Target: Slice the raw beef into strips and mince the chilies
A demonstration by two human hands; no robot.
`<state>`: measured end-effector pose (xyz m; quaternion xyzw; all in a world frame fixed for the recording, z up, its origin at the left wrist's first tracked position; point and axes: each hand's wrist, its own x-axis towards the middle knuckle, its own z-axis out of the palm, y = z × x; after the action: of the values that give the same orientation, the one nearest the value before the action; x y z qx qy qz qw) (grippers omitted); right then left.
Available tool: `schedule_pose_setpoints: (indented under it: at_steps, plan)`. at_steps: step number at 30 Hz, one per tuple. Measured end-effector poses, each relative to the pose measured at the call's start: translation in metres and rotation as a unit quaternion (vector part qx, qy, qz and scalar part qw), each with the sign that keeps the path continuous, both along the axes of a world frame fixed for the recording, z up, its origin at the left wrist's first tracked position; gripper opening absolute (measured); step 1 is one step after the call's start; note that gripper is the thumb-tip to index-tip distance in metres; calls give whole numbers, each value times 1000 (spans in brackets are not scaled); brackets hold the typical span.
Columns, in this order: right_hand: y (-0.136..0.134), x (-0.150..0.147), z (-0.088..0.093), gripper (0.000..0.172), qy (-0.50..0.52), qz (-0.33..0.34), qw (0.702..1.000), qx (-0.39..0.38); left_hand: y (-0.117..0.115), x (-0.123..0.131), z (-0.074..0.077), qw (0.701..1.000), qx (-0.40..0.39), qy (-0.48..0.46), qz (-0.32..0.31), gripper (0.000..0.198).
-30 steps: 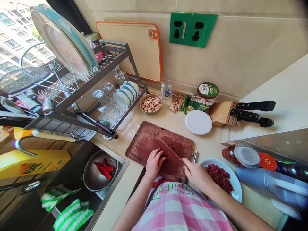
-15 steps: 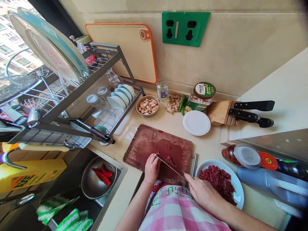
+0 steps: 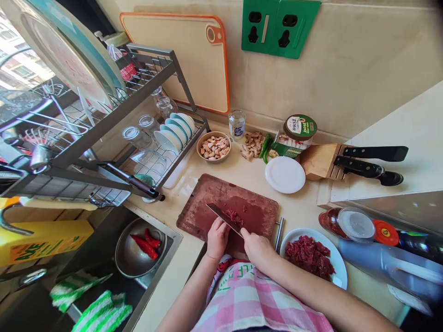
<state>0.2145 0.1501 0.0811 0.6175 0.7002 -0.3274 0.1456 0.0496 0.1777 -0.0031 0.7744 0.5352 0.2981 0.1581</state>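
My right hand (image 3: 258,249) is wrapped round the handle of a knife (image 3: 221,215). Its blade lies at a slant over the wet, brown-red cutting board (image 3: 197,203), tip toward the far left. Right beside the blade's near side, my left hand (image 3: 218,237) has its fingers curled together low over the board; anything under them is hidden. Small bits of cut raw meat (image 3: 234,215) sit just beyond the blade. To the right of my right hand, a white plate (image 3: 341,272) carries a heap of sliced dark red meat (image 3: 309,256).
Behind the board stand a bowl of garlic cloves (image 3: 213,147), a glass (image 3: 237,125), ginger (image 3: 252,145), green chillies (image 3: 266,146), a small white plate (image 3: 285,174) and a knife block (image 3: 320,161). A dish rack (image 3: 145,92) and a sink pan with red chillies (image 3: 144,246) are left; bottles (image 3: 387,263) lie right.
My right hand has moved left with the knife, whose tip now reaches further across the board past my left hand. The left hand stays at nearly the same place; the view has shifted slightly.
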Motion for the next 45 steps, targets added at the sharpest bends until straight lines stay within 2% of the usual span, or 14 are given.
schedule_pose_setpoints:
  at_steps: [2,4,9,13,16,20,26,29,34,37,41,45]
  plan:
    - [5,-1,-3,29,9,4,1000,20,-1,0,2,1000,-9,-15,-2,19]
    - [2,10,-3,25,40,1,999,21,-2,1,5,999,-28,-29,1,17]
    - [-18,44,8,23,75,-29,997,19,-1,1,6,999,-44,-22,9,14]
    - [-29,45,20,27,68,-20,997,20,2,0,5,1000,-15,12,0,15]
    - [-38,47,23,28,62,-24,998,-5,2,0,4,999,-8,31,0,15]
    - [-34,36,17,30,51,-22,998,-31,2,-2,-1,1000,-10,15,6,15]
    - [8,-12,0,34,9,-21,1000,8,1,-5,-2,1000,-26,-4,14,16]
    - [5,-2,-1,28,22,-22,999,16,0,-5,3,999,-34,-1,-7,19]
    - [-29,38,9,22,57,-42,997,24,-1,-5,6,1000,-12,16,17,19]
    - [-45,47,19,23,70,-42,996,21,-1,-5,5,1000,-1,9,9,18]
    - [-48,40,22,27,67,-31,997,-17,-1,-4,0,1000,-3,8,10,20]
    - [-15,7,13,32,19,-30,999,-31,0,-4,-6,1000,-5,-12,26,19]
